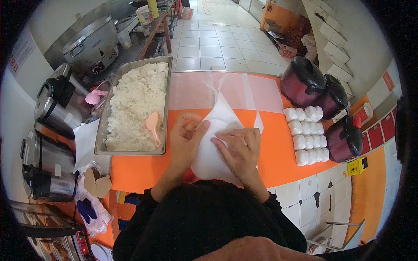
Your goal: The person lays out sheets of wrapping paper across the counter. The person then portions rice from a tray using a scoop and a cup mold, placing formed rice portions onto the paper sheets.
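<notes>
A white sheet of wrapping paper (217, 130) is held up in front of me above the orange table, its top narrowing to a twisted point. My left hand (186, 132) grips its left edge, thumb on the paper and fingers curled. With bent fingers and thumb, my right hand (239, 150) pinches the paper near its middle right. Whether anything lies inside the paper is hidden. To the left stands a metal tray (99, 139) of cooked rice (135, 100), a peach rice paddle (153, 126) resting on the rice.
Several white wrapped packets (307, 135) sit in rows at the right, beside dark red rice cookers (344, 139). Clear plastic sheeting (187, 89) covers the table's far side. Silver cookers (48, 165), a pink scoop (93, 97) and an open cardboard box (96, 183) are at the left.
</notes>
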The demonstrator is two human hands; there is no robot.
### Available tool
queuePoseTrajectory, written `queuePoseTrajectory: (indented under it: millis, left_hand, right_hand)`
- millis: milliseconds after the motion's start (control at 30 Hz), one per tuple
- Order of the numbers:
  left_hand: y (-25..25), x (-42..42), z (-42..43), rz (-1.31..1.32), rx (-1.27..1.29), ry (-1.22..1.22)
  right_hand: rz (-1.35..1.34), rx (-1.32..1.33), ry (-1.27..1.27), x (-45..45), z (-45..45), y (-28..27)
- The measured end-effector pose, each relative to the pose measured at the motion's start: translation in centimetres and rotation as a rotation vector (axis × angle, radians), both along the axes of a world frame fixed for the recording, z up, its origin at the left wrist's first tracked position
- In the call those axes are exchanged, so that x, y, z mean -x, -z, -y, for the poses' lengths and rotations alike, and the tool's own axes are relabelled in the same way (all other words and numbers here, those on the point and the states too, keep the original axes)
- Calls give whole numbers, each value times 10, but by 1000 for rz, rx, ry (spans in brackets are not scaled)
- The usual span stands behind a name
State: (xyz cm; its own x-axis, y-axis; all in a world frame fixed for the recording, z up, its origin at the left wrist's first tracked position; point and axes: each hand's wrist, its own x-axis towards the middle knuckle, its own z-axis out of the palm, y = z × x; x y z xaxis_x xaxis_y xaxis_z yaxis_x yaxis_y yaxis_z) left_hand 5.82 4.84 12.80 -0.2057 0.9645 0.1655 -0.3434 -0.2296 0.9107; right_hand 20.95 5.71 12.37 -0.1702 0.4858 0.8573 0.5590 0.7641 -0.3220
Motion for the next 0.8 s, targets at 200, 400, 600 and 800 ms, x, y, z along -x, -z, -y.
queuePoseTrajectory:
  millis: [200,400,600,800]
  left_hand:
    - [-12,-2,12,19,59,143]
    - [-7,0,12,-48,39,172]
    - [-5,-1,11,-77,27,150]
    - [-5,-2,11,-113,24,118]
  right_hand:
    - [-163,158,-112,-1,0,-2]
    - [-253,262,-179,-1,2,-8]
    - [-277,356,-217,-4,1,-4]
    - [-321,399,-258,-5,-1,-1]
